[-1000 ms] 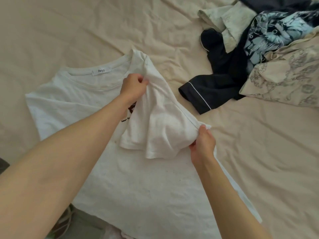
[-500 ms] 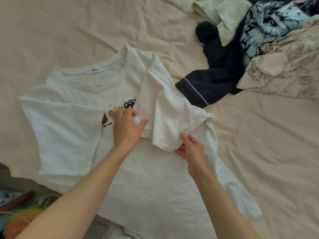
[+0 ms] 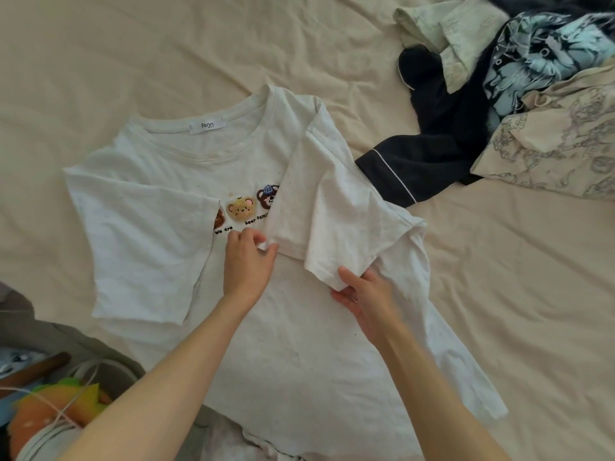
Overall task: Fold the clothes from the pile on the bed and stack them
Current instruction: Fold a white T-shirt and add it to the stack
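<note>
Here, garment: a white T-shirt (image 3: 299,327) lies face up and spread flat on the beige bed sheet (image 3: 166,44), neckline away from the viewer, hem towards the near edge of the bed.
Neck label: a white tag (image 3: 207,125) inside the collar reads "fann".
Print: three bear heads (image 3: 248,207) across the chest with small lettering beneath; the leftmost bear is partly covered by the left sleeve.
Left sleeve (image 3: 143,247): folded inwards over the shirt front, lying flat.
Right sleeve (image 3: 336,221): folded inwards over the chest, its hem running from the left hand to the right hand; it covers the end of the lettering.
Left hand (image 3: 248,261): rests on the shirt below the print, thumb and fingers pinching the inner corner of the right sleeve's hem.
Right hand (image 3: 366,299): at the lower corner of the right sleeve, thumb on top of the cloth and fingers beneath it, so the corner is grasped between them.
Pile (image 3: 519,94): unfolded clothes lie at the far right of the bed, just beside the shirt's right shoulder: a navy piece with white piping (image 3: 409,168), a pale green shirt (image 3: 446,31), a blue floral fabric (image 3: 545,51) and a cream printed fabric (image 3: 559,151).
Lower left margin: beyond the bed's edge, orange and green objects (image 3: 53,407) too blurred to identify.
</note>
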The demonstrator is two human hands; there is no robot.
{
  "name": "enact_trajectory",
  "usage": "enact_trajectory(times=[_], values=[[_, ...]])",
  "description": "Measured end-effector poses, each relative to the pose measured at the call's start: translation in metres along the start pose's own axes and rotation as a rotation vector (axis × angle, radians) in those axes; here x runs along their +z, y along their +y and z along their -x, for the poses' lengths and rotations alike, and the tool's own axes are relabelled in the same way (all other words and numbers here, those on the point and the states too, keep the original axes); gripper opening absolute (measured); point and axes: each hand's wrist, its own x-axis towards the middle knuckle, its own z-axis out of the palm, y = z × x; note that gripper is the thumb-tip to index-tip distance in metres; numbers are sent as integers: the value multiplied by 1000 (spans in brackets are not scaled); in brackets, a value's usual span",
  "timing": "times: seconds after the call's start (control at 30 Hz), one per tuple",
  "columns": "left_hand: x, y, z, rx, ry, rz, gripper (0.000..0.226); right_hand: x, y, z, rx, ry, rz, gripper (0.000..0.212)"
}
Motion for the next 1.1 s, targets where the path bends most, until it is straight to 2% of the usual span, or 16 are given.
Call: enact_trajectory(times=[0.13,0.2,0.33,0.37,0.47,0.57,0.7,0.83,0.87,0.93,1.0,1.1], values=[[-5,-1,-9,-12,-26,58,5,-1,4,0,2,41,-53,8],[-15,-6,-13,-35,-30,128,6,-5,5,1,-22,95,-84,6],[-44,-20,-25,-267,-99,691,14,-13,6,6,-58,155,-74,8],[-46,-24,-25,-313,-128,723,15,-13,7,8,-49,137,-33,8],[-41,-30,-24,-426,-180,628,14,-8,15,12,54,66,105,8],[-35,-26,-28,-498,-208,721,14,-6,16,9,81,88,98,14],[-29,-10,-30,-361,-272,666,24,-2,10,2,24,80,124,4],[-32,-6,-33,-274,-149,596,17,1,12,11,144,-72,256,11],[-33,-7,-34,-226,-122,458,18,-1,12,12,114,-47,368,17],[-34,-7,-37,-90,-64,96,24,-8,6,10,-45,130,535,27],[-35,4,-47,40,-18,-41,30,-15,-12,6,-184,273,394,25],[-33,43,-73,154,-48,-35,41,-18,-49,-8,-192,293,124,17]])
